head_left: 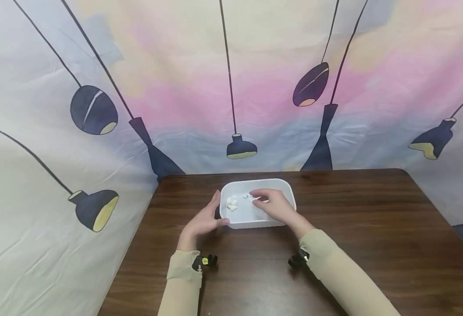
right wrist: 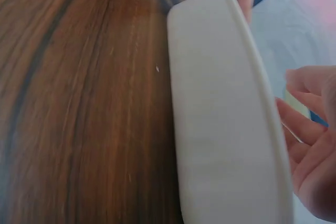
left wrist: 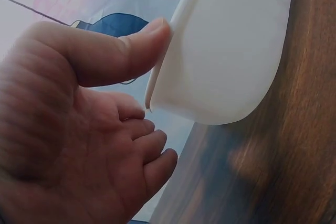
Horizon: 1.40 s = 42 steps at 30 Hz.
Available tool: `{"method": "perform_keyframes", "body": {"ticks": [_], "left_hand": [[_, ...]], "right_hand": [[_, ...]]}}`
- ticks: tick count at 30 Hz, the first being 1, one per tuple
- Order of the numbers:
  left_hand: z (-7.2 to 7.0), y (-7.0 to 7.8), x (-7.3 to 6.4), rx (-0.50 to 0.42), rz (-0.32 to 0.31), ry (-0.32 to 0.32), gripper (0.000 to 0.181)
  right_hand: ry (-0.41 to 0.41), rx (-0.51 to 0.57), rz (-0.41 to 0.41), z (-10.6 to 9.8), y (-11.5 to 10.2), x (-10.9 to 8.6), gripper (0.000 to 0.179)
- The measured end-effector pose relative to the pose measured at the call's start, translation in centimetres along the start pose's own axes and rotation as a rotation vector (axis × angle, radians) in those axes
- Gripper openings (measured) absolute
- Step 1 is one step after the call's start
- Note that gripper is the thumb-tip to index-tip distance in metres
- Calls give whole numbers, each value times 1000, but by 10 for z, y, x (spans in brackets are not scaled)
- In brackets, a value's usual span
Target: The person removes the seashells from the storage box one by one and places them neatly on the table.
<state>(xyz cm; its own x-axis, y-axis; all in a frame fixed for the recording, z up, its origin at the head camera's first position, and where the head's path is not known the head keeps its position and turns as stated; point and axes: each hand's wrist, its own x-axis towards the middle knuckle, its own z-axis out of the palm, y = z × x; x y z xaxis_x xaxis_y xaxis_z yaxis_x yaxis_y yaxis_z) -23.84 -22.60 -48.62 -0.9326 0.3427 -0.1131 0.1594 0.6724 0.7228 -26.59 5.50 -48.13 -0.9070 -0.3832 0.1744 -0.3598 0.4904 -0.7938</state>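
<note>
A white rectangular tray [head_left: 244, 215] with rounded corners lies near the far edge of the table. At its left end, my left hand [head_left: 202, 220] rests against the near corner, thumb along the near rim and fingers along the left side. Several small white lumps [head_left: 232, 203] are clustered inside at the left. Over the middle of the tray is my right hand [head_left: 277, 207], thumb and forefinger apart, tips close to a few smaller white pieces [head_left: 245, 196]. In the right wrist view the tray wall [right wrist: 226, 108] hides what lies beneath these fingers.
The dark wood-grain table [head_left: 357, 228] extends on both sides of the tray and toward me. Behind it hangs a pastel cloth [head_left: 271, 118] printed with dark lamps. A small black device [head_left: 205, 262] sits on each wrist.
</note>
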Motion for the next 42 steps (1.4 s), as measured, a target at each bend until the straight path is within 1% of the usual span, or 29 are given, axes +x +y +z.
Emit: {"method": "perform_keyframes", "body": {"ticks": [4, 8, 12, 18, 24, 29, 35, 42], "left_hand": [[-1, 1, -1, -3, 2, -5, 99], [-2, 1, -2, 4, -2, -2, 99], [-1, -1, -1, 9, -4, 3, 100], [0, -1, -1, 10, -8, 5, 102], [-1, 0, -3, 1, -10, 4, 101], [-2, 1, -3, -12, 0, 6, 101], [-2, 2, -3, -15, 7, 6, 101], [-1, 2, -2, -11, 6, 3, 100]], "right_hand": [[-62, 13, 25, 14, 0, 15, 32], [-92, -19, 31, 24, 3, 27, 32], [-84, -36, 41, 27, 6, 34, 32], [-55, -50, 58, 30, 9, 39, 31], [-72, -62, 71, 38, 7, 46, 28], [-94, -69, 111, 47, 4, 53, 27], [-130, -134, 49, 56, 3, 60, 29], [-160, -229, -24, 58, 0, 60, 29]]}}
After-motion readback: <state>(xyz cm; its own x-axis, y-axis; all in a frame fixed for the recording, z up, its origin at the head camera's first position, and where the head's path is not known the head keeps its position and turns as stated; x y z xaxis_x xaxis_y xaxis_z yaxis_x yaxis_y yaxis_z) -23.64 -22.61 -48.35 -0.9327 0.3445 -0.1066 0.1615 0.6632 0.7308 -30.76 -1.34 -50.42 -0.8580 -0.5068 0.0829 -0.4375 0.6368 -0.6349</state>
